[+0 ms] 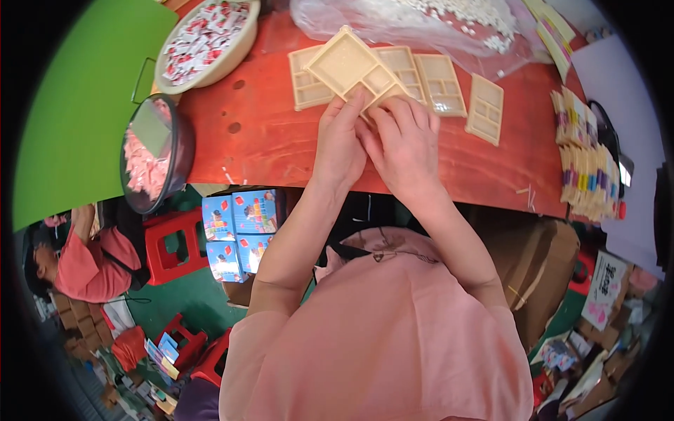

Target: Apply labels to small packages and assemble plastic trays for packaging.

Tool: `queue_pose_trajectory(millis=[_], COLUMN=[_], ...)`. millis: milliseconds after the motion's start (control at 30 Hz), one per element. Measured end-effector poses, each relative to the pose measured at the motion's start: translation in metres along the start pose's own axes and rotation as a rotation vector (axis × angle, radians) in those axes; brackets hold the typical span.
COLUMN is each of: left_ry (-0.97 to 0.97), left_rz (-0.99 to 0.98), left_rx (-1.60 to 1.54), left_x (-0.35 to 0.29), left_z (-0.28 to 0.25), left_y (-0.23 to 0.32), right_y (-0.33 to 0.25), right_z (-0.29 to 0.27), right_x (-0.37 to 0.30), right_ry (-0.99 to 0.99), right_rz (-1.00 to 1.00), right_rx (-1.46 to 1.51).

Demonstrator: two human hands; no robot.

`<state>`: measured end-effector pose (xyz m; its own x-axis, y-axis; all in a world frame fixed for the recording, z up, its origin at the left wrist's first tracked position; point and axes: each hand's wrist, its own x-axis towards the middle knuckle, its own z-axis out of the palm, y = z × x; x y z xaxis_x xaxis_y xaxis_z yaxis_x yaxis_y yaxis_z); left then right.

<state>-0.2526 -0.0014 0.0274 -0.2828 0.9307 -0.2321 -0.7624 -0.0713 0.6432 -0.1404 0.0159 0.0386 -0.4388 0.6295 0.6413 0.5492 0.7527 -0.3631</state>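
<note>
Both my hands grip a small beige compartment tray (342,62) by its near corner, tilted over the table. My left hand (340,137) is closed with its thumb on the tray's lower left part. My right hand (407,137) is closed at the near right corner, its fingers bent and close to the left hand; the exact fingertip contact is hidden. Behind the held tray lie similar trays: a left one (304,70), a partly covered middle one (407,67), a right one (441,84) and a separate one (484,109) farther right.
On the red table (267,144) stand a cream basin (242,52) of small red-and-white packets and a dark basin (184,144) of pink pieces. A clear plastic bag (337,21) with white bits lies at the back. Bundled sticks (586,165) line the right edge. Blue boxes (239,228) stand below.
</note>
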Motion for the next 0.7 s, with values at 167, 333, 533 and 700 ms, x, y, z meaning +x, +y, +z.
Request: queue_pose_trajectory(millis=[167, 333, 533, 700], left_ry=[-0.101, -0.089, -0.021, -0.083], left_rz=[-0.142, -0.186, -0.223, -0.219], left_rx=[-0.057, 0.140, 0.390, 0.577], left_x=[-0.021, -0.038, -0.030, -0.011], left_z=[0.003, 0.002, 0.017, 0.027], left_y=[-0.036, -0.057, -0.092, -0.127], right_y=[0.017, 0.025, 0.024, 0.042], right_z=[-0.019, -0.051, -0.080, -0.080], right_x=[-0.039, -0.077, -0.111, -0.117], right_ry=[-0.040, -0.056, -0.136, -0.176], right_rz=[0.019, 0.102, 0.253, 0.343], right_rx=[-0.082, -0.063, -0.184, -0.333])
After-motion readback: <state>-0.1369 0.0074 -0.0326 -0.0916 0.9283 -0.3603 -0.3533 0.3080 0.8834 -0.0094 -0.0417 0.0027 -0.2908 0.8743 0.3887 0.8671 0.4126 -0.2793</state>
